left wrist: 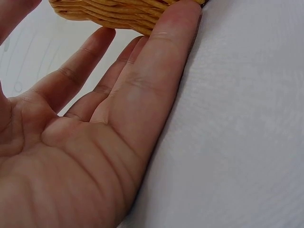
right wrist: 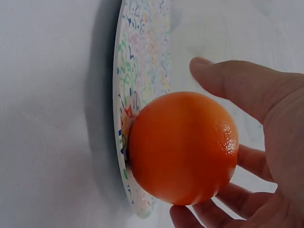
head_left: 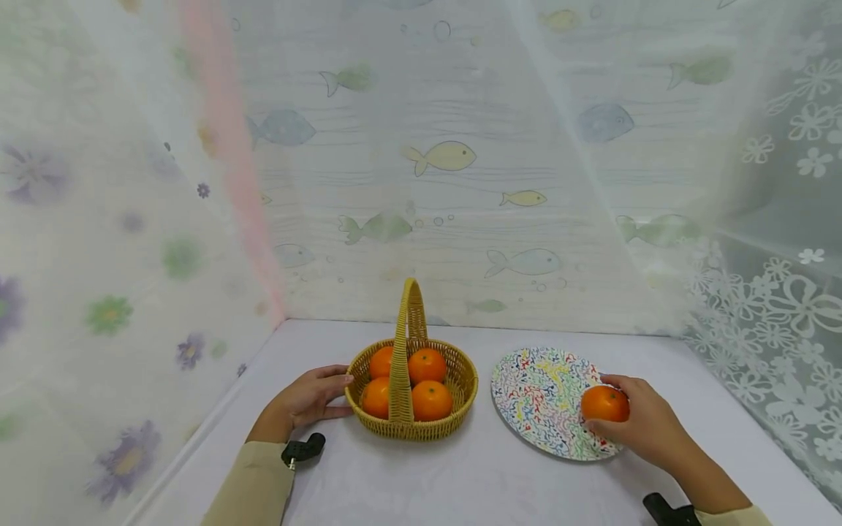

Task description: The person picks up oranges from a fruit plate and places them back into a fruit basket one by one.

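A yellow woven basket [head_left: 421, 432] with a tall arched handle stands on the table, several oranges [head_left: 431, 400] inside it. At its left side is my left hand [head_left: 319, 396], fingers extended; in the left wrist view the fingertips lie right at the wicker wall [left wrist: 114, 13]. Another orange [right wrist: 183, 147] sits on a round plate [head_left: 533, 398] with a multicoloured squiggle pattern, near its right edge. Around that orange is my right hand [head_left: 647, 424], fingers on the far side, thumb on the near side. The right wrist view shows a gap between thumb and peel.
A white cloth covers the table [head_left: 421, 482]. Sheer curtains [head_left: 460, 219] printed with fish and flowers hang at the back and along both sides. Black wrist devices [head_left: 304, 447] show at both cuffs. The plate stands to the right of the basket.
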Demonstrator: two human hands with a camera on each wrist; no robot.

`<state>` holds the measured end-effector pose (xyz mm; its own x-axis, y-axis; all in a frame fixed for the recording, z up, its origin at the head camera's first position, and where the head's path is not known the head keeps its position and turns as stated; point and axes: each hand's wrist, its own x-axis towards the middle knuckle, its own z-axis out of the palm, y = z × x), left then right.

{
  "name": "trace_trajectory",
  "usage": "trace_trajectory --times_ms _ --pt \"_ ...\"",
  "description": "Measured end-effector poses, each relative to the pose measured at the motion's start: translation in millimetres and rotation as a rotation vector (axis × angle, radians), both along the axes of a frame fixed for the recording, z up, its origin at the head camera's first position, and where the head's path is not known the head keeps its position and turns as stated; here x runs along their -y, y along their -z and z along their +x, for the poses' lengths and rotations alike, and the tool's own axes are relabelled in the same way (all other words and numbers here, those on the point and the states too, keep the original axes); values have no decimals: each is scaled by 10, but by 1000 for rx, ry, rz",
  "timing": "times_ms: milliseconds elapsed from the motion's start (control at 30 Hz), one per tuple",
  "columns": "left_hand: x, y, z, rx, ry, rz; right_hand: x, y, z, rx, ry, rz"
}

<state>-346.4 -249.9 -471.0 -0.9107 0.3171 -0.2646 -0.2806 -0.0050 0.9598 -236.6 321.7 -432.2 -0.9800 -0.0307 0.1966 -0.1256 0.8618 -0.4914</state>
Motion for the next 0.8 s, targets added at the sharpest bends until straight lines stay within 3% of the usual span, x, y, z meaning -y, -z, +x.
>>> trace_trajectory --times_ms 333,800 --pt "-9 8 -11 3 -2 -2 -20 -37 -16 39 10 18" --pt "4 7 -8 -1 3 7 213 -181 -63 -28 -34 -36"
